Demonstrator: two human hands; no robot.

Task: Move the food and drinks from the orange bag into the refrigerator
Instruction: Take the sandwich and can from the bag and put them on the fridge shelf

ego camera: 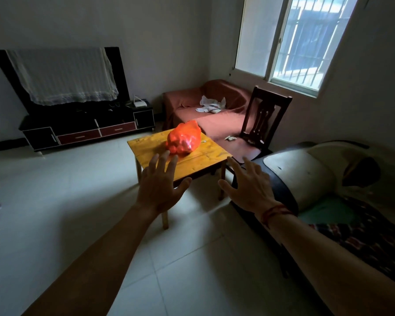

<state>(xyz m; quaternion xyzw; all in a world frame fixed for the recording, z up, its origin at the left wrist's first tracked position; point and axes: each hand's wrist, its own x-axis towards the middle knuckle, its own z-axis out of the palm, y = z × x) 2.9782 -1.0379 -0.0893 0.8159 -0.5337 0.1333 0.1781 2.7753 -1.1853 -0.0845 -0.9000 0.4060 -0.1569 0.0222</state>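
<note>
- The orange bag (184, 139) lies on its side toward the far half of the small wooden tabletop (198, 163). It is full and lumpy, and the plastic hides its contents.
- Both hands are stretched out toward it, released and holding nothing. The left hand (161, 185) has its fingers spread, the tips overlapping the bag's near edge in the view. The right hand (249, 185), a red string at its wrist, is splayed further right, before the tabletop's corner.
- Neither hand seems to touch anything; they appear to hang in the air short of the table.
- Spread wide and side by side, the hands look set to take the bag from two sides. That would suit a soft, heavy load that sags from a single grip.
- No refrigerator is in view, so the task is likely at its start, with nothing unpacked.
- A wooden chair (263, 119) and a cloth-draped sofa (214, 106) stand just beyond the table.
</note>
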